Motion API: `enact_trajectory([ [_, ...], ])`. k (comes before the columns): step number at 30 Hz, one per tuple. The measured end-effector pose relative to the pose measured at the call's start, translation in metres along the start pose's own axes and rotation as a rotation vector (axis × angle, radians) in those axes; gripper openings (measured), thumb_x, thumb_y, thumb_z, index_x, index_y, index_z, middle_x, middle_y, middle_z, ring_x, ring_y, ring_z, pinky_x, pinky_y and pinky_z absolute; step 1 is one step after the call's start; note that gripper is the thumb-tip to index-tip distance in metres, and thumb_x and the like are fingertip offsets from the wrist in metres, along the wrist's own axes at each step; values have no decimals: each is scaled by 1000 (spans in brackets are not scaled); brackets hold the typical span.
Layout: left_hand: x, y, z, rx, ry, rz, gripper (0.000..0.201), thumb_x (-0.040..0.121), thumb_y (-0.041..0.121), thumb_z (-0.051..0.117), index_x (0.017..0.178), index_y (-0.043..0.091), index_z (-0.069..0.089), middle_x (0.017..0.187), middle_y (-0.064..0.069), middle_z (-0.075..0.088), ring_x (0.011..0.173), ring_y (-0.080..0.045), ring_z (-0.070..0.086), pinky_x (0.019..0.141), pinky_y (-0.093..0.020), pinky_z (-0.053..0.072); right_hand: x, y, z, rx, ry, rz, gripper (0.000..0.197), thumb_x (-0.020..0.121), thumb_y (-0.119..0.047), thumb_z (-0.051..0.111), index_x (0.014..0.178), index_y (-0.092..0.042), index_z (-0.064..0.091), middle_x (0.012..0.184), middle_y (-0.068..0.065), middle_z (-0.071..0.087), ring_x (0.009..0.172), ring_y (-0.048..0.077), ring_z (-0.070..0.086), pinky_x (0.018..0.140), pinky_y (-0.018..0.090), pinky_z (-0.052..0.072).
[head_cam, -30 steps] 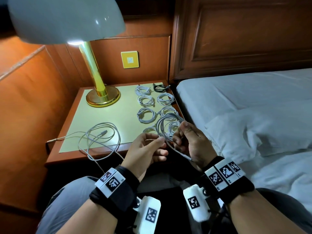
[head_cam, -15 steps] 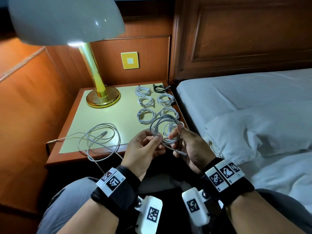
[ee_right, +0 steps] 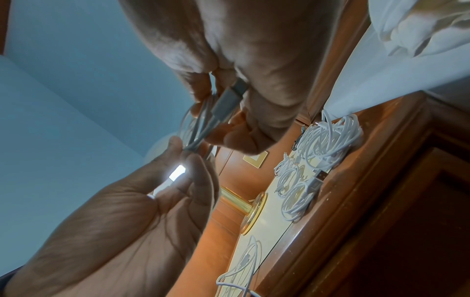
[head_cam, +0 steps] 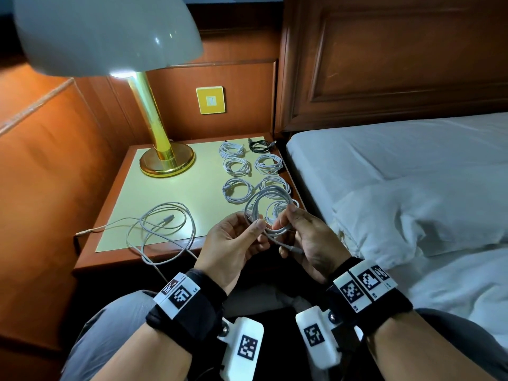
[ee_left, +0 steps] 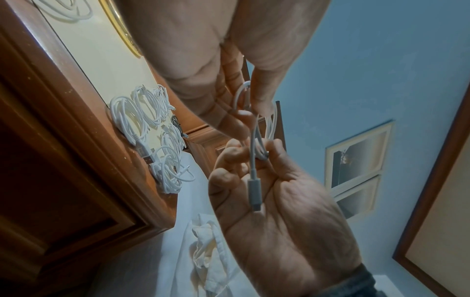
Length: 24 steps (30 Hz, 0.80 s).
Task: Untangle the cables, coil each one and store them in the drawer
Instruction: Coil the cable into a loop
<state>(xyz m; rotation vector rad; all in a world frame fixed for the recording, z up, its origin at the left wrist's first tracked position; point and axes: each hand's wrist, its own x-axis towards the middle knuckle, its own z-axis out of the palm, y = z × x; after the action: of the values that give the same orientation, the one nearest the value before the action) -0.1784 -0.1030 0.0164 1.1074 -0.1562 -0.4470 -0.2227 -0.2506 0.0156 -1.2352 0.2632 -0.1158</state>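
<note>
A white cable [head_cam: 268, 209] is wound into a loop and held in the air in front of the nightstand [head_cam: 176, 193]. My left hand [head_cam: 236, 243] pinches the loop's left side between thumb and fingers. On the right side my right hand [head_cam: 305, 237] grips the loop, and the cable's grey plug end [ee_left: 254, 193] lies across its palm. Several coiled white cables [head_cam: 236, 188] and one black coil [head_cam: 259, 145] lie in rows on the nightstand's right half. A loose white cable [head_cam: 165, 224] sprawls at its front edge and hangs over it.
A brass lamp [head_cam: 165, 158] with a pale shade stands at the back left of the nightstand. The bed [head_cam: 398, 166] with white sheets and a pillow lies right beside it. Wood panelling closes the left side. No drawer is seen open.
The loop has grown tighter and rounder as both hands wound it. The trailing plug end has been drawn in shorter, and the hands have shifted slightly closer together.
</note>
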Motion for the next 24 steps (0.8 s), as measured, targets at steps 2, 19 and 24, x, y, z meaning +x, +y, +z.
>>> enact_trajectory([
  [2,0,-1,1,22,18,1,17,77,16,72,85,2,66,75,-12,63,67,-20,57,65,-27,54,1,2,0,10,9,-19,37,90,-44,50,74,-12,59,72,6,62,59,18,58,53,31,42],
  [19,1,-11,2,493,198,154,8,92,16,70,99,16,74,79,-6,76,72,-20,74,69,-32,61,7,20,4,-140,142,-126,41,93,-57,51,66,-26,58,75,-3,59,79,19,56,65,37,47],
  [24,-1,-13,0,775,27,222,22,96,25,51,93,16,71,81,-2,73,77,-19,71,79,-49,58,7,13,0,-203,273,-145,42,100,-45,46,71,-14,54,65,-1,54,53,15,49,58,29,45],
])
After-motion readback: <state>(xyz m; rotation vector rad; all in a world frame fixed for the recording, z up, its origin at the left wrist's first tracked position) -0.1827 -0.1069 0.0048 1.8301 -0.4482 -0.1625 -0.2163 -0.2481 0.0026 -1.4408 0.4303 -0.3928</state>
